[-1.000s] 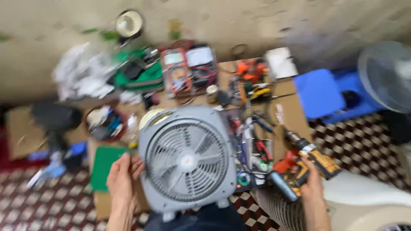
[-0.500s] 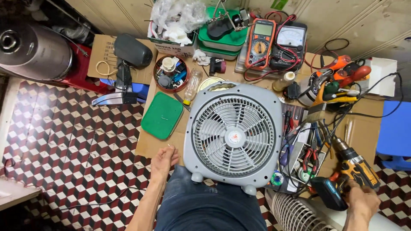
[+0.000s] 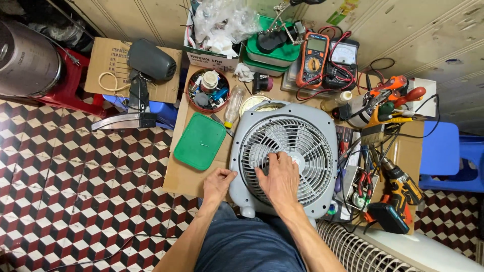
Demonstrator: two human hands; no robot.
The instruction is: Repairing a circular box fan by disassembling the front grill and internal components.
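Grey square plastic box fan [image 3: 302, 126] flat on cardboard, left hand [image 3: 218, 182] gripping its edge, right hand [image 3: 277, 177] spread open on grille, orange cordless drill [image 3: 398, 194] just beside.

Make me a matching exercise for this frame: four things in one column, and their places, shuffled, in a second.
Things:
1. right hand
2. left hand
3. cordless drill
4. green lid

Places:
A. flat on the cardboard, left of the box fan
B. lying among tools, right of the fan
C. spread on the fan's front grille
D. gripping the fan's lower left edge

Pairs: 1-C, 2-D, 3-B, 4-A
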